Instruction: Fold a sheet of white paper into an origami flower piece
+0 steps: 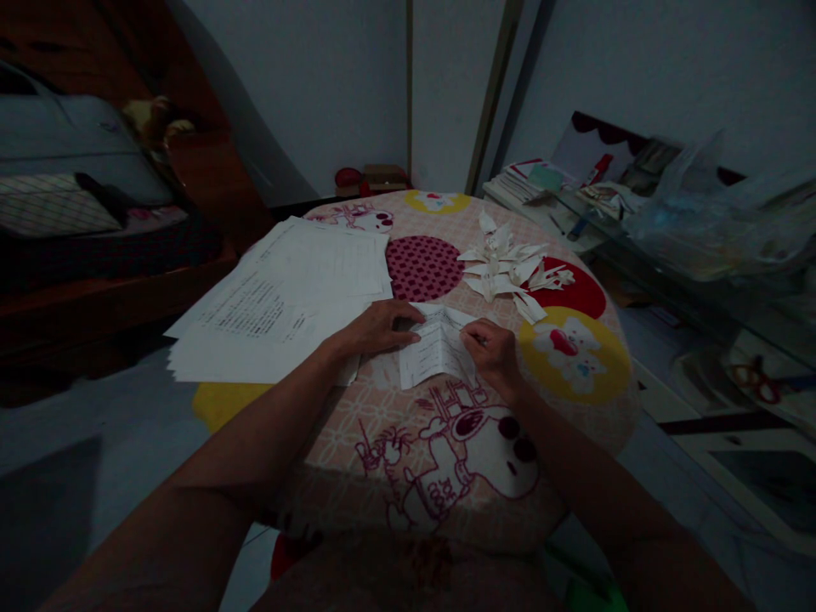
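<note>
A small creased sheet of printed paper [439,350] lies on the round table's patterned cloth [344,433], a fold line running down its middle. On its left edge rests my left hand [387,326], thumb and fingers apart. My right hand [490,347] pinches the paper's right edge with curled fingers. Left of my hands, a spread stack of large white sheets [274,293], some printed, reaches the table's edge. Beyond my right hand lie several folded white paper shapes [494,263] with pointed ends, grouped together.
At the right, a glass-topped cabinet [676,285] holds papers, a plastic bag [701,221] and a red item [597,170]. Wooden furniture with a bag [76,153] stands at the left. Boxes [384,178] sit by the wall behind the table.
</note>
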Available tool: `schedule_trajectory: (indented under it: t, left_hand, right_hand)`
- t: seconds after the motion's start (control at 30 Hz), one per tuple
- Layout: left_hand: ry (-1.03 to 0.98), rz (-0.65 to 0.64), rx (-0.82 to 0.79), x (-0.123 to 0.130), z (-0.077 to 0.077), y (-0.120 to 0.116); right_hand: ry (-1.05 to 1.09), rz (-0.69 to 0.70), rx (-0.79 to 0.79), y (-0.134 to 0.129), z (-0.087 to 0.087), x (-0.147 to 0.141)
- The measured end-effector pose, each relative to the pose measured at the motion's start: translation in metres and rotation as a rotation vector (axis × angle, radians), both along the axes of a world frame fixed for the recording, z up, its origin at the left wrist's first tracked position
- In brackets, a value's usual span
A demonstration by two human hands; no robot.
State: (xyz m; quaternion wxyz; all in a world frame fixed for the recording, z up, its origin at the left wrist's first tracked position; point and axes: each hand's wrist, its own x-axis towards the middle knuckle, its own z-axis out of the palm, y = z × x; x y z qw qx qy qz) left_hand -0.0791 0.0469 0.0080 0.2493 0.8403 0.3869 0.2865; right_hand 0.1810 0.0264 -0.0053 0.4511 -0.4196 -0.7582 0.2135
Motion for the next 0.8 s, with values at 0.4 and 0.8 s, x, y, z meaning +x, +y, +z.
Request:
schedule_trajectory:
  t: [0.4,0.8]
  left_hand:
    - [0.164,0.227,0.035,0.032,0.012,-0.021]
    - [0.025,0.308,0.219,0.025,0.011,-0.02]
  right_hand:
    - [0.022,-0.004,-0.008,-0.003,0.002,-0.004]
    - [-0.016,-0.05,0.122,-0.008,0.014,-0.004]
